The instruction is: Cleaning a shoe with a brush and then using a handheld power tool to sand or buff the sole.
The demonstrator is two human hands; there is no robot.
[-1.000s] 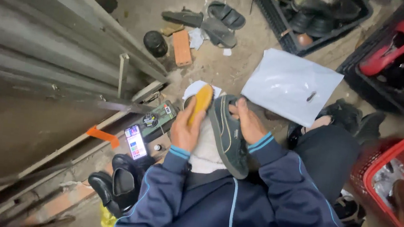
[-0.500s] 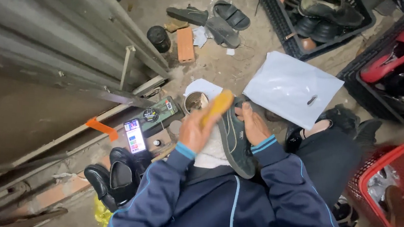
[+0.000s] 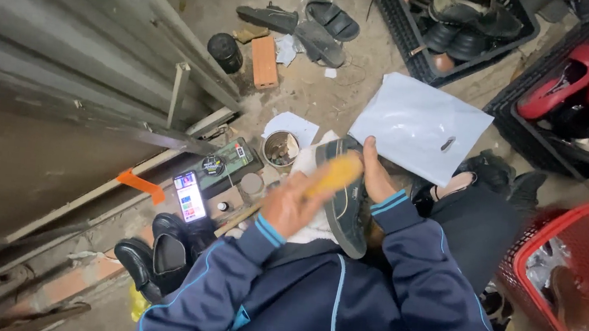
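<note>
Your left hand (image 3: 291, 205) grips a smooth yellow-orange brush (image 3: 333, 175), laid across the dark suede sneaker (image 3: 345, 199) on your lap. Your right hand (image 3: 377, 177) clasps the sneaker's upper edge. A white plastic bag (image 3: 417, 123), small tin (image 3: 280, 148) and lit phone (image 3: 188, 196) lie nearby.
</note>
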